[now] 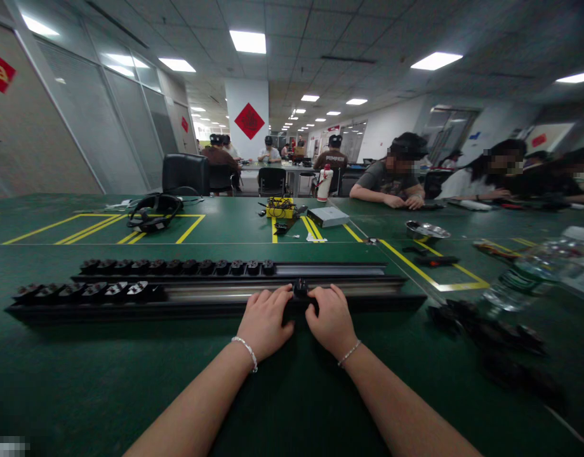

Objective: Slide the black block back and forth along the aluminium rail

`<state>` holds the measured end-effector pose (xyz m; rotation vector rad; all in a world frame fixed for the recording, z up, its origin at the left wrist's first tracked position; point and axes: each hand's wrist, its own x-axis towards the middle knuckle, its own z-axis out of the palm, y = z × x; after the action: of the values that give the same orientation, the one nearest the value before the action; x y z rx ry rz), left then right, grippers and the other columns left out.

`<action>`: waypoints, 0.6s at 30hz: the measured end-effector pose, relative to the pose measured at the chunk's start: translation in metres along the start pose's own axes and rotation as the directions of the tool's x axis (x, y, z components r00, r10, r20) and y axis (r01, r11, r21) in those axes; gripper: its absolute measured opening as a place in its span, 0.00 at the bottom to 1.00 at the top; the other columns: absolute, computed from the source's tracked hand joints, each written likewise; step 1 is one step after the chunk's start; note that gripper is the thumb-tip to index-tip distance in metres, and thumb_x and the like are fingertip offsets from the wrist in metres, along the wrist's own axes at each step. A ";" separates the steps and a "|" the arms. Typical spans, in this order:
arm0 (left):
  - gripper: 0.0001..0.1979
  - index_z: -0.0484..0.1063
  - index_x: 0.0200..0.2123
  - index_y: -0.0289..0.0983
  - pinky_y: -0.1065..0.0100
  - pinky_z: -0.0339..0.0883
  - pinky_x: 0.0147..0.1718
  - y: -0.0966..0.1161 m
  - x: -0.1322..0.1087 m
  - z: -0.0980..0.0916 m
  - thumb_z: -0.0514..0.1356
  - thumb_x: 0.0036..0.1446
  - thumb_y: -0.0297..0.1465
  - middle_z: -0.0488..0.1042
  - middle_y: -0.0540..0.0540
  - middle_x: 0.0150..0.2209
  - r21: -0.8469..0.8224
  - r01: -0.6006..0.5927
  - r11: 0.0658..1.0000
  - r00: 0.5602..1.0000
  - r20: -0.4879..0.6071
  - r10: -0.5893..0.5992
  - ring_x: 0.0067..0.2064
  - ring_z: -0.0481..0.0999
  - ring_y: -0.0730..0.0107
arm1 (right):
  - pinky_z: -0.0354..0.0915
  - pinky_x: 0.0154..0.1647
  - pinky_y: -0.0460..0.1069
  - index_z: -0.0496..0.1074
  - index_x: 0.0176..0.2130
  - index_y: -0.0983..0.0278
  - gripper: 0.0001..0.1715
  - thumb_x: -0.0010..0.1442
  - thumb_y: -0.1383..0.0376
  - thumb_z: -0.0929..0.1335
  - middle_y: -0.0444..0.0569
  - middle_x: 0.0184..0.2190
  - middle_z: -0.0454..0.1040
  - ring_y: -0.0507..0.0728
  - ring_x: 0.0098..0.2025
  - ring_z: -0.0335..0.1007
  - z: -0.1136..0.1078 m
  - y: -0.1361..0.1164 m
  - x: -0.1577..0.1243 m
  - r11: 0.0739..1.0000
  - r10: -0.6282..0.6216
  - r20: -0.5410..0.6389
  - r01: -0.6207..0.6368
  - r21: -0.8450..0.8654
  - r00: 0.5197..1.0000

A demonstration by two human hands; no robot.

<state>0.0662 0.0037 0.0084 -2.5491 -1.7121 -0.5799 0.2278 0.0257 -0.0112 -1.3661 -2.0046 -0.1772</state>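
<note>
A small black module (300, 287), which looks like a track socket, sits at the front black rail (216, 293) between my two hands. From its left side my left hand (267, 319) presses it with the fingertips, the other fingers resting over the rail. On the opposite side my right hand (331, 319) grips it with bent fingers. Similar black modules (85, 292) stand in a row on the left part of this rail. Behind it lies a second black rail (330, 270), with several more modules (190, 266) along its left half.
Loose black pieces (492, 330) and a clear water bottle (525, 273) lie at the right. Farther back are a metal bowl (428, 230), a grey box (328, 217), a yellow block with cables (280, 207) and a black headset (153, 212). A person (394, 171) sits across the table.
</note>
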 end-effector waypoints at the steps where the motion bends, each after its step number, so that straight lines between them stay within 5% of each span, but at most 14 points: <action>1: 0.23 0.60 0.49 0.44 0.58 0.53 0.48 0.000 0.000 0.000 0.56 0.46 0.34 0.60 0.52 0.57 0.001 0.003 1.000 1.000 0.002 -0.003 0.49 0.63 0.62 | 0.47 0.55 0.54 0.65 0.32 0.62 0.09 0.48 0.70 0.60 0.46 0.29 0.71 0.54 0.36 0.65 0.000 0.000 0.000 1.000 0.008 0.003 -0.008 0.002 1.000; 18: 0.23 0.61 0.49 0.44 0.58 0.54 0.47 -0.001 0.001 0.001 0.56 0.47 0.33 0.61 0.53 0.57 -0.009 -0.003 1.000 1.000 -0.015 0.003 0.48 0.63 0.62 | 0.48 0.55 0.53 0.65 0.31 0.63 0.08 0.48 0.70 0.61 0.46 0.29 0.70 0.54 0.36 0.65 -0.002 0.000 0.001 0.999 0.029 0.009 -0.029 0.022 1.000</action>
<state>0.0658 0.0052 0.0080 -2.5458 -1.7042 -0.6062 0.2283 0.0253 -0.0094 -1.3832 -1.9872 -0.1356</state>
